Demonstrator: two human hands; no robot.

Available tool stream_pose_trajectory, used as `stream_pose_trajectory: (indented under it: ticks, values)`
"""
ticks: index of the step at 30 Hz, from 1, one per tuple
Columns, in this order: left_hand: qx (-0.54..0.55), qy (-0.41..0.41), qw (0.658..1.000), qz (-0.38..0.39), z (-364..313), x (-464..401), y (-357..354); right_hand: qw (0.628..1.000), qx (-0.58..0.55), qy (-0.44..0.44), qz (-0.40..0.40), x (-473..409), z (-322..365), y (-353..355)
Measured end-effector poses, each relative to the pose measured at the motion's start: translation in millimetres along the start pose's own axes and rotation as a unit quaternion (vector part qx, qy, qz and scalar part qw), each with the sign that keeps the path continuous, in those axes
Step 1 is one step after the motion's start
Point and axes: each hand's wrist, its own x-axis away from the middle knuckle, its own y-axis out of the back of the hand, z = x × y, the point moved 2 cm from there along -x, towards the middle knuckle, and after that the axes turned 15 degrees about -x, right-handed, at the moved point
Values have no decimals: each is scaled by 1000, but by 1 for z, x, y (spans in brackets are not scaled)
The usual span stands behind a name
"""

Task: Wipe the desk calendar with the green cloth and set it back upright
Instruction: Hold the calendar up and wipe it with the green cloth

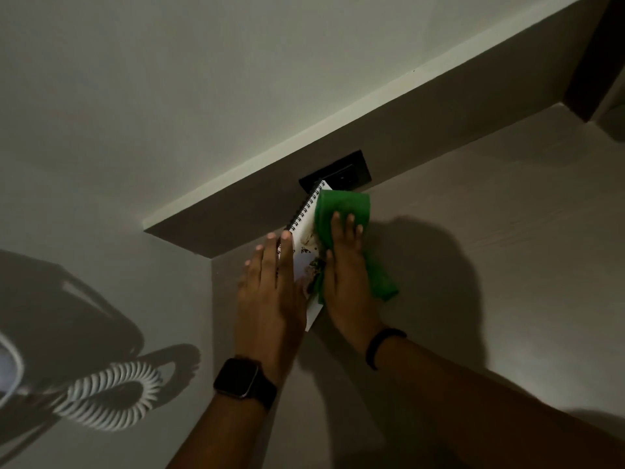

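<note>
The desk calendar [304, 231] is white with a black spiral binding along its far edge and small printed pictures on its page. It lies near the back of the desk. My left hand [270, 286] rests flat on its left side, fingers straight, wearing a dark watch. My right hand [345, 275] presses the green cloth [341, 208] flat onto the calendar's right part. The cloth spreads past my fingertips and trails down the right of my hand. Both hands hide much of the page.
A black socket plate [351, 170] sits in the dark back panel just behind the calendar. A pale ledge [304, 140] runs above it. A white coiled cord [111, 397] lies at the lower left. The desk surface [507, 248] extends to the right.
</note>
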Motion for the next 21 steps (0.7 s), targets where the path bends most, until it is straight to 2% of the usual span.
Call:
stream_pose_trajectory:
  ticks: [3, 5, 7, 8, 10, 12, 17, 21]
  values:
    - [-12, -19, 1000, 14, 2, -2, 4, 996, 45, 33, 69, 15, -8, -12]
    - [-10, -38, 999, -2, 3, -1, 5, 985, 134, 20, 107, 21, -22, -18]
    - [-11, -48, 999, -8, 3, -1, 5, 975, 208, -6, 72, 12, -33, -15]
    - [-18, -50, 999, -11, 4, -1, 6, 977, 205, -23, 43, 3, -33, -13]
    - [-25, -51, 998, -11, 3, -1, 7, 991, 127, -40, 1, -15, -26, -10]
    - [-22, -47, 999, -3, 2, -1, 9, 996, 88, -14, -11, -18, -19, -15]
    - [-25, -41, 999, 5, 1, 0, 9, 993, 82, 56, 64, 33, -34, -28]
    - [-35, -39, 998, 20, 1, 0, 5, 991, 129, 18, -34, 6, -40, -23]
